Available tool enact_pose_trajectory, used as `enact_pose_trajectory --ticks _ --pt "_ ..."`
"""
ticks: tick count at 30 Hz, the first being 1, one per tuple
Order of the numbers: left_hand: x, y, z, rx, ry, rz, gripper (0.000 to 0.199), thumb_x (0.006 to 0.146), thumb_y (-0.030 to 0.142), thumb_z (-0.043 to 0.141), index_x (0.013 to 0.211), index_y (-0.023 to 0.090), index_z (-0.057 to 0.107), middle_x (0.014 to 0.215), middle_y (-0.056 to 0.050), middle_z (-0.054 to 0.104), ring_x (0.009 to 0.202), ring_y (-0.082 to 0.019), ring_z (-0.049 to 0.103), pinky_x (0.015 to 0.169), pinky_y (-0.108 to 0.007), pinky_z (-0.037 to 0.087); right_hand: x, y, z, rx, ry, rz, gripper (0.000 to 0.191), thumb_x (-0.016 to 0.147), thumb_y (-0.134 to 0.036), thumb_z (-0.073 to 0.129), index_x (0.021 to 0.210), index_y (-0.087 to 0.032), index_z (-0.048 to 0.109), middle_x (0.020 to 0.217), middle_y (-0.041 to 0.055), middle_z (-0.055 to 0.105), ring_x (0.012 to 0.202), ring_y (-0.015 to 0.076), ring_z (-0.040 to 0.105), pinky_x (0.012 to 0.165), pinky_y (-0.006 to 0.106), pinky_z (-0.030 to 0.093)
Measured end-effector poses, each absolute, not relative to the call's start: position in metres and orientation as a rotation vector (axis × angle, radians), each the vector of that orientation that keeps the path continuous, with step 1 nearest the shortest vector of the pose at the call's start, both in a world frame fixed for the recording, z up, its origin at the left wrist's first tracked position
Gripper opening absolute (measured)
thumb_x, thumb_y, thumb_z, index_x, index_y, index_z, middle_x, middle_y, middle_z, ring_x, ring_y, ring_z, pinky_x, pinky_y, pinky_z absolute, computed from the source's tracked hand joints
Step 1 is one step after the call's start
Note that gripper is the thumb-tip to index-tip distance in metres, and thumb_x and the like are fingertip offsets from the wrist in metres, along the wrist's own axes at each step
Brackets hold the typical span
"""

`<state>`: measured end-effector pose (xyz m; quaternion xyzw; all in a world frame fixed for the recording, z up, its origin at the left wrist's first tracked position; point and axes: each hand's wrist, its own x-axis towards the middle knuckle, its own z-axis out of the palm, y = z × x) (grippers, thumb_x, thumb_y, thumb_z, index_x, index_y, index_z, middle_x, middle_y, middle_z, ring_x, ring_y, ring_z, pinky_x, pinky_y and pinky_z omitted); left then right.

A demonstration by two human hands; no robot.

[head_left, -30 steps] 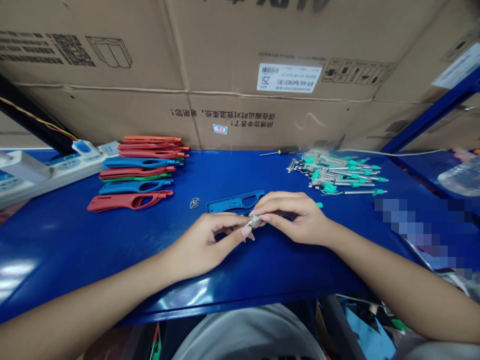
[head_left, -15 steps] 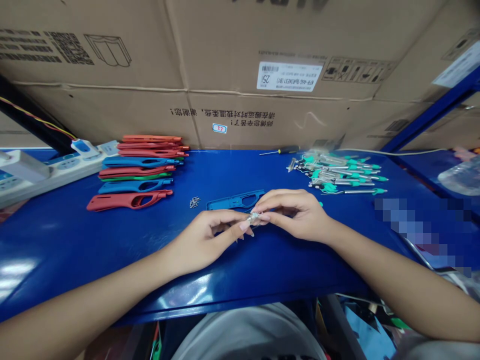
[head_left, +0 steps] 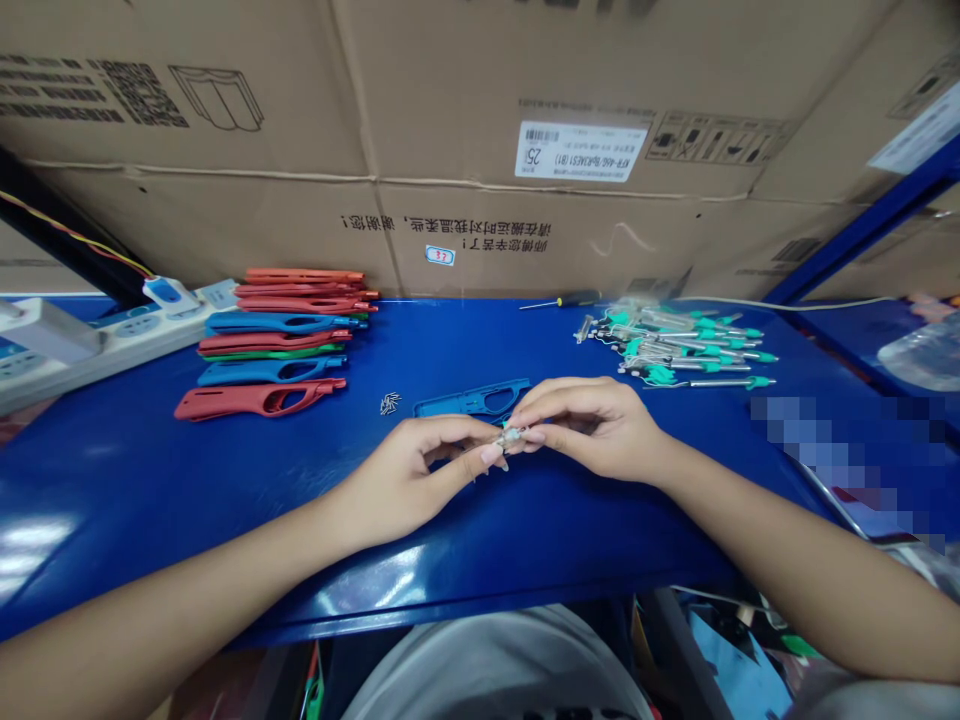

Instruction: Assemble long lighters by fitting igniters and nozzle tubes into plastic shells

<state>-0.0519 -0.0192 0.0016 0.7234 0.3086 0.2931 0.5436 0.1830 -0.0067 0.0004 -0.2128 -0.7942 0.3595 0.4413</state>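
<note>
Between my two hands, above the near middle of the table, is a small lighter insert (head_left: 511,437) with a clear, pale body. My left hand (head_left: 427,470) pinches it between thumb and fingers from the left. From the right, the fingertips of my right hand (head_left: 592,425) close on its other end. The fingers hide most of the insert. Just behind them lies a blue lighter shell half (head_left: 465,401), its hollow inside facing up; my right hand covers its right end. A little pile of screws (head_left: 390,403) lies to the left of that shell.
Red, blue, green and orange lighter shells (head_left: 262,400) lie in a row at left, beside a white power strip (head_left: 139,330). Metal-tubed lighter inserts with green parts (head_left: 697,345) are heaped at right. A screwdriver (head_left: 562,301) lies at the back, before a cardboard box (head_left: 450,110).
My hands stay almost in place around the lighter insert. My fingers have shifted very slightly, and a bit more of its pale body shows between them.
</note>
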Motion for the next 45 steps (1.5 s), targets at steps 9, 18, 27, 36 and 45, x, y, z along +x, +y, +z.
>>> enact_pose_trajectory --ticks 9,18,27,36,45 --pt "-0.052 -0.018 -0.004 1.784 0.76 0.809 0.015 0.093 0.024 0.065 0.106 0.02 0.072 0.103 -0.001 0.076 0.094 -0.015 0.069 0.086 -0.026 0.055 0.187 -0.011 -0.001 -0.569 -1.995 0.957 0.034 0.089 -0.013 0.069 0.122 -0.022 0.069 0.11 0.0082 0.068 0.094 0.0159 0.073 0.078 0.029 0.064" --pt "-0.052 -0.013 -0.012 1.682 0.972 0.898 0.018 0.089 0.032 0.071 0.101 0.018 0.069 0.097 -0.003 0.074 0.09 -0.016 0.069 0.084 -0.029 0.055 0.196 0.0 0.003 -0.727 -2.672 0.373 0.017 0.093 -0.022 0.063 0.109 -0.019 0.066 0.117 0.0114 0.059 0.107 0.023 0.057 0.091 0.04 0.051" --pt "-0.052 -0.007 -0.017 1.648 1.038 0.847 0.023 0.084 0.035 0.074 0.099 0.018 0.07 0.091 -0.003 0.073 0.08 -0.015 0.066 0.07 -0.027 0.052 0.194 -0.004 0.001 -0.886 -2.721 0.401 0.011 0.097 -0.019 0.054 0.098 -0.018 0.066 0.116 0.0105 0.061 0.094 0.0194 0.06 0.079 0.033 0.049" --pt "-0.053 -0.004 -0.018 1.686 1.075 0.853 0.023 0.082 0.037 0.076 0.095 0.019 0.072 0.087 -0.002 0.072 0.077 -0.015 0.064 0.064 -0.025 0.048 0.186 0.005 -0.009 -1.252 -1.803 1.432 0.015 0.09 -0.032 0.066 0.092 -0.019 0.058 0.058 -0.0032 0.062 0.051 0.0131 0.064 0.052 0.024 0.052" --pt "-0.054 -0.004 -0.025 1.714 1.069 0.865 0.024 0.083 0.038 0.074 0.098 0.018 0.073 0.091 -0.005 0.074 0.078 -0.018 0.065 0.068 -0.029 0.051 0.189 0.014 -0.014 -1.132 -1.791 1.468 0.029 0.089 -0.045 0.066 0.087 -0.017 0.065 0.062 -0.0047 0.057 0.041 0.0052 0.047 0.039 0.019 0.039"
